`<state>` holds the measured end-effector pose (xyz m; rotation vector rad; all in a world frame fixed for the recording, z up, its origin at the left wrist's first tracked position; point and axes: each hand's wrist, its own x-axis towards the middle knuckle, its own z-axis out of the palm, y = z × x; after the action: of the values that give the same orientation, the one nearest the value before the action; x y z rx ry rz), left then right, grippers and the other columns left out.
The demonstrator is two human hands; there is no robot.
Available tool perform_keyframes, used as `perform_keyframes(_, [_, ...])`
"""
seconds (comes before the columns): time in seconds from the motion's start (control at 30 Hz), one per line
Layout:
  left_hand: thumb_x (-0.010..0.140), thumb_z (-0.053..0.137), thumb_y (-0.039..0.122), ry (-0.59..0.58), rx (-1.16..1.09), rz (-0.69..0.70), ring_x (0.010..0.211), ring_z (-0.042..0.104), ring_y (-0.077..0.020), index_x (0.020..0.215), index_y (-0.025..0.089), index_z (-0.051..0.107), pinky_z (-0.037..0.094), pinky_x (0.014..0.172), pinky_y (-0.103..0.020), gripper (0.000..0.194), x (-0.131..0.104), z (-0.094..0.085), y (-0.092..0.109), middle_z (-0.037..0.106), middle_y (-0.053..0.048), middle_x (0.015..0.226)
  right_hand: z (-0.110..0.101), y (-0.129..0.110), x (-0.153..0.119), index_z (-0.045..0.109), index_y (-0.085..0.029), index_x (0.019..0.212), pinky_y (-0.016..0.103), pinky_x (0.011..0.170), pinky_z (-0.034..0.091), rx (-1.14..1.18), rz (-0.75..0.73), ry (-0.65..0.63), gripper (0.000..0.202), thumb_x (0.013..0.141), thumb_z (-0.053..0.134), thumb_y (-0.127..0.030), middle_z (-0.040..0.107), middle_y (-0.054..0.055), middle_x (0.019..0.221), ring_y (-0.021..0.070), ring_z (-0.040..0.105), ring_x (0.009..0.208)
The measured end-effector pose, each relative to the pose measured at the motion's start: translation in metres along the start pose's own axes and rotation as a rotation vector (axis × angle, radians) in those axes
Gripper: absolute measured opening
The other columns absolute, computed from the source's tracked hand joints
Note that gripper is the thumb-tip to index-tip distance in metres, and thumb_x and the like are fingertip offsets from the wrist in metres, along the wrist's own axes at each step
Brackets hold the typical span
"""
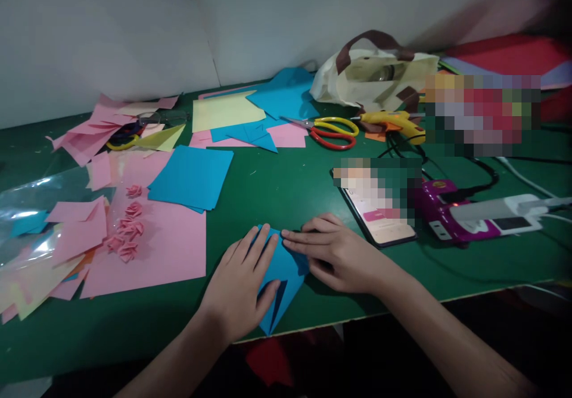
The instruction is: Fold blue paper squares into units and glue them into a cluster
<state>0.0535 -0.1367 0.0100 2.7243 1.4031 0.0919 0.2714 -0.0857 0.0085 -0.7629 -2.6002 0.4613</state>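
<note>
A folded blue sheet of paper (pixel 289 285) lies on the green table (pixel 286 177) near its front edge. My left hand (pixel 243 279) rests flat over the paper's left side, fingers stretched out and thumb apart. With extended fingers, my right hand (pixel 335 249) touches the paper's upper right edge; its lower fingers are curled. Part of the paper is hidden under both hands. To the upper left, a stack of blue paper squares (pixel 192 177) overlaps a large pink sheet (pixel 174 249). Several small pink paper roses (pixel 129 228) sit on that pink sheet.
Scissors (pixel 333 133) with red and yellow handles lie beside a yellow glue gun (pixel 393 125). A phone (pixel 375 216) and a purple power strip (pixel 440 207) with cables are at right. A cloth bag (pixel 330 82) stands behind. Paper scraps (pixel 80 228) and clear plastic (pixel 27 195) cover the left.
</note>
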Motion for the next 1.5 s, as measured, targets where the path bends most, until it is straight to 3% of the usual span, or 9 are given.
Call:
perform_keyframes(0.2, [0.091, 0.037, 0.034, 0.012, -0.005, 0.006, 0.131, 0.032, -0.0302, 0.138, 0.013, 0.035, 0.036, 0.096, -0.043, 0.051, -0.001, 0.001, 0.001, 0.034, -0.016, 0.145, 0.006, -0.001, 0.003, 0.061, -0.015, 0.116, 0.038, 0.079, 0.043, -0.023, 0.011, 0.060, 0.036, 0.086, 0.040, -0.013, 0.065, 0.009, 0.112, 0.0202, 0.050, 0.090])
perform_keyframes(0.33, [0.090, 0.041, 0.033, 0.008, -0.018, 0.005, 0.130, 0.033, -0.0333, 0.134, 0.017, 0.042, 0.037, 0.096, -0.047, 0.047, 0.000, -0.001, 0.003, 0.034, -0.019, 0.143, 0.010, -0.005, 0.010, 0.050, -0.010, 0.127, 0.038, 0.076, 0.042, -0.128, 0.020, -0.028, 0.040, 0.091, 0.036, -0.018, 0.062, 0.012, 0.109, 0.0221, 0.049, 0.090])
perform_keyframes(0.57, [0.090, 0.042, 0.034, 0.007, -0.066, -0.005, 0.131, 0.031, -0.0341, 0.130, 0.018, 0.047, 0.036, 0.098, -0.047, 0.043, -0.001, -0.003, 0.004, 0.033, -0.020, 0.144, 0.009, -0.007, 0.016, 0.043, -0.017, 0.134, 0.040, 0.079, 0.038, -0.139, 0.068, -0.117, 0.042, 0.095, 0.032, -0.028, 0.058, 0.010, 0.110, 0.0229, 0.046, 0.092])
perform_keyframes(0.93, [0.089, 0.042, 0.032, -0.012, -0.010, -0.007, 0.131, 0.030, -0.0346, 0.137, 0.020, 0.038, 0.037, 0.096, -0.047, 0.050, -0.001, -0.002, 0.005, 0.029, -0.020, 0.146, 0.007, -0.005, -0.001, 0.061, -0.019, 0.114, 0.037, 0.077, 0.038, 0.016, 0.200, 0.063, 0.030, 0.093, 0.041, -0.023, 0.059, 0.009, 0.099, 0.0202, 0.048, 0.092])
perform_keyframes(1.07, [0.090, 0.041, 0.032, -0.019, -0.015, -0.011, 0.133, 0.028, -0.0340, 0.137, 0.020, 0.038, 0.036, 0.097, -0.047, 0.048, -0.002, -0.001, 0.005, 0.026, -0.019, 0.147, 0.006, -0.003, -0.009, 0.067, -0.019, 0.089, 0.036, 0.074, 0.040, 0.005, 0.222, 0.171, 0.020, 0.089, 0.048, -0.021, 0.060, 0.008, 0.092, 0.0195, 0.050, 0.087])
perform_keyframes(1.2, [0.091, 0.040, 0.032, -0.017, -0.022, -0.009, 0.133, 0.027, -0.0339, 0.137, 0.020, 0.038, 0.036, 0.096, -0.047, 0.048, -0.002, -0.001, 0.005, 0.026, -0.019, 0.147, 0.009, -0.003, -0.011, 0.058, -0.017, 0.065, 0.032, 0.067, 0.040, -0.014, 0.234, 0.289, 0.021, 0.085, 0.054, -0.022, 0.059, 0.006, 0.075, 0.0174, 0.050, 0.075])
perform_keyframes(1.3, [0.090, 0.041, 0.032, -0.005, -0.025, -0.004, 0.132, 0.029, -0.0346, 0.136, 0.019, 0.039, 0.037, 0.095, -0.048, 0.047, -0.002, -0.001, 0.005, 0.028, -0.020, 0.146, 0.011, -0.005, -0.009, 0.055, -0.017, 0.073, 0.032, 0.065, 0.041, -0.023, 0.314, 0.322, 0.018, 0.083, 0.058, -0.031, 0.058, 0.006, 0.073, 0.0183, 0.050, 0.073])
perform_keyframes(1.4, [0.090, 0.041, 0.032, 0.021, -0.035, -0.006, 0.131, 0.031, -0.0350, 0.135, 0.018, 0.041, 0.038, 0.095, -0.049, 0.046, -0.002, 0.000, 0.005, 0.029, -0.021, 0.145, 0.012, -0.010, -0.004, 0.055, -0.016, 0.087, 0.036, 0.071, 0.040, -0.035, 0.410, 0.258, 0.028, 0.077, 0.064, -0.042, 0.059, 0.008, 0.086, 0.0218, 0.050, 0.082])
perform_keyframes(1.5, [0.089, 0.042, 0.030, 0.042, -0.053, -0.005, 0.130, 0.032, -0.0352, 0.133, 0.017, 0.043, 0.038, 0.094, -0.049, 0.045, -0.002, 0.000, 0.005, 0.029, -0.022, 0.145, 0.014, -0.016, 0.002, 0.054, -0.018, 0.086, 0.037, 0.075, 0.038, 0.032, 0.457, 0.183, 0.021, 0.076, 0.064, -0.034, 0.058, 0.006, 0.088, 0.0219, 0.050, 0.084])
